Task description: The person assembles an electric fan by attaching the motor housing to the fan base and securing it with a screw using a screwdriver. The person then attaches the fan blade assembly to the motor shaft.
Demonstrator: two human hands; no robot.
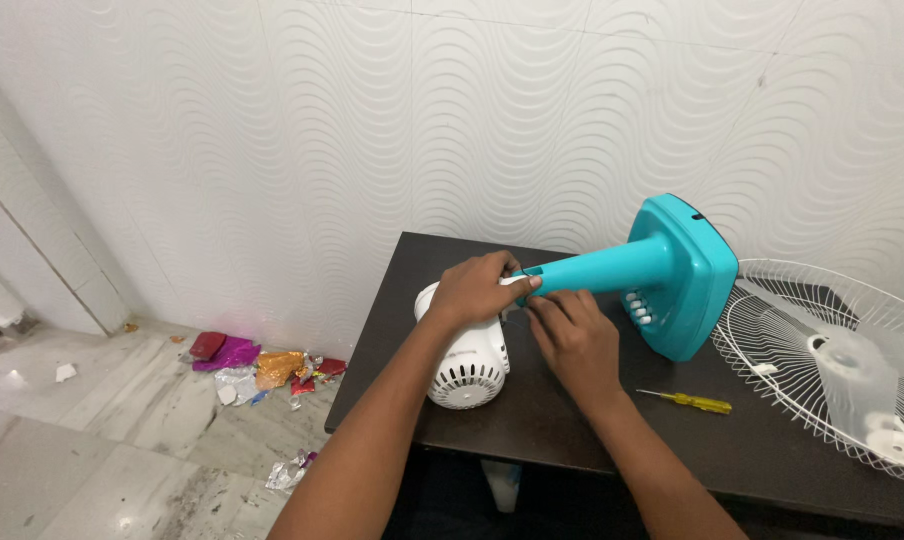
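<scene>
A table fan lies on its side on a dark table (392, 360). Its white motor housing (469, 368) points toward me. Its turquoise stand and base (672, 270) stick out to the right, with white buttons on the base. My left hand (479, 288) grips the top of the motor housing where it joins the turquoise neck. My right hand (575, 338) rests just to the right of it, with its fingertips pinched at the same joint. What those fingers pinch is hidden.
A yellow-handled screwdriver (694, 402) lies on the table right of my right hand. A white wire fan guard (772, 330) and a translucent fan blade (862, 385) sit at the table's right end. Crumpled foil wrappers (262, 368) litter the marble floor by the tiled wall.
</scene>
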